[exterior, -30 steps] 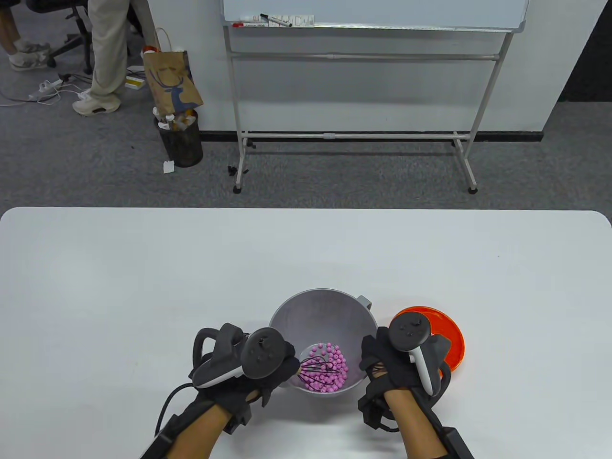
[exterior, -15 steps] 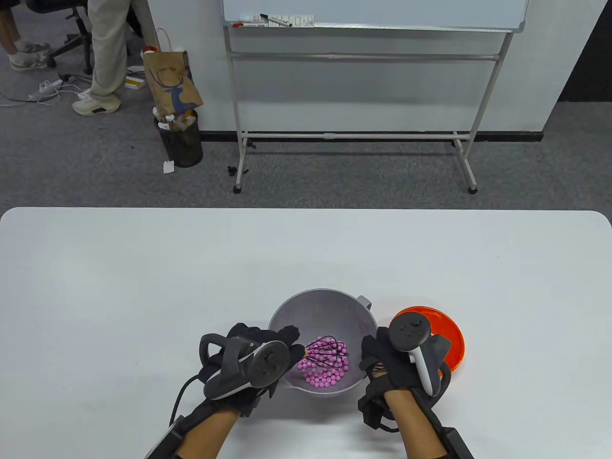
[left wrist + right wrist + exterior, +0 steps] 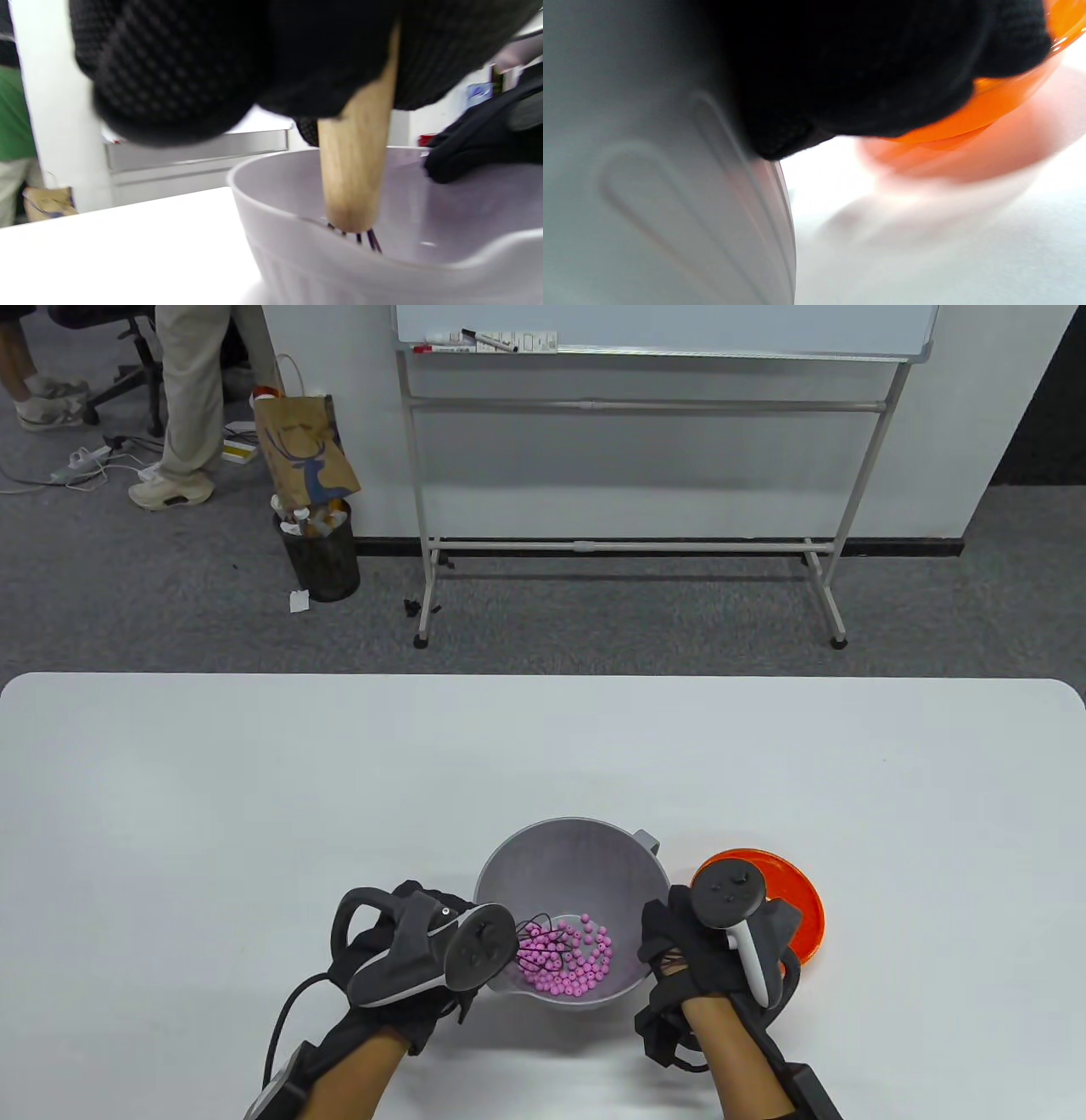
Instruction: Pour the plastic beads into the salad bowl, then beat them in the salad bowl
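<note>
A grey salad bowl (image 3: 568, 848) stands near the table's front edge with several pink beads (image 3: 573, 963) in its bottom. My left hand (image 3: 424, 959) grips the wooden handle (image 3: 356, 169) of a whisk, whose black wires (image 3: 539, 942) dip among the beads at the bowl's left side. In the left wrist view the handle points down into the bowl (image 3: 424, 258). My right hand (image 3: 679, 954) holds the bowl's right rim, its fingers over the outer wall (image 3: 649, 190).
An orange dish (image 3: 793, 899) (image 3: 1009, 97) sits just right of the bowl, partly under my right hand's tracker. Beyond the table's far edge are a whiteboard stand (image 3: 628, 547), a bin (image 3: 321, 551) and a paper bag (image 3: 305, 449).
My left hand has swung the whisk round inside the bowl, from the lower middle to the upper middle and now to the left side. The beads have shifted. The right hand has stayed still.
</note>
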Demonstrator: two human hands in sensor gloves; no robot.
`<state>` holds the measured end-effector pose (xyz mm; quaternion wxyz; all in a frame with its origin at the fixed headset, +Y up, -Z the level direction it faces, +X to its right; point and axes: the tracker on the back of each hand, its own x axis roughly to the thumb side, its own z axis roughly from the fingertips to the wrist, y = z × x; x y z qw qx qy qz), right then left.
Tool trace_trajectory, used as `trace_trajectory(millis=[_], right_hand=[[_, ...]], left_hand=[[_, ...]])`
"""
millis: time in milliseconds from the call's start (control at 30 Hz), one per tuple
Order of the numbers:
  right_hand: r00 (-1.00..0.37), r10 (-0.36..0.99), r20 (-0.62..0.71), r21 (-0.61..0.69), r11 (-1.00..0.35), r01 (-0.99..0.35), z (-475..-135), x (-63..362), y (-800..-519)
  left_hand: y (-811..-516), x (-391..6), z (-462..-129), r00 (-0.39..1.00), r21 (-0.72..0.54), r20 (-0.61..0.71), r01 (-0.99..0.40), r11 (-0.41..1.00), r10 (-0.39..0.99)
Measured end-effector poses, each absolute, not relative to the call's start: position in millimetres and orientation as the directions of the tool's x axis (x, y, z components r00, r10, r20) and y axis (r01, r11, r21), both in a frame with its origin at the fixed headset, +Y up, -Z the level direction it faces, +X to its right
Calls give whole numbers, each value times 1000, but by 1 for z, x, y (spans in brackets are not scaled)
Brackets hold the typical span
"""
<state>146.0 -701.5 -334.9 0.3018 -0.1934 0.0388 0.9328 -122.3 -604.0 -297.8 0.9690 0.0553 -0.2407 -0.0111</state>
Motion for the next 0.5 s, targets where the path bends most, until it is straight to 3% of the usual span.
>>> trace_trajectory(millis=[167, 367, 500], right_hand=[[-744, 547, -384, -45, -816, -577, -335, 146, -702], [-742, 549, -385, -46, -814, -578, -335, 146, -702], [-741, 551, -384, -46, -813, -581, -335, 146, -702]], left_hand=[[-617, -116, -301, 840, 46, 535, -138, 989, 92], [-629, -111, -300, 879, 276, 476, -113, 954, -34], [-632, -115, -304, 898, 312, 437, -88, 946, -60]])
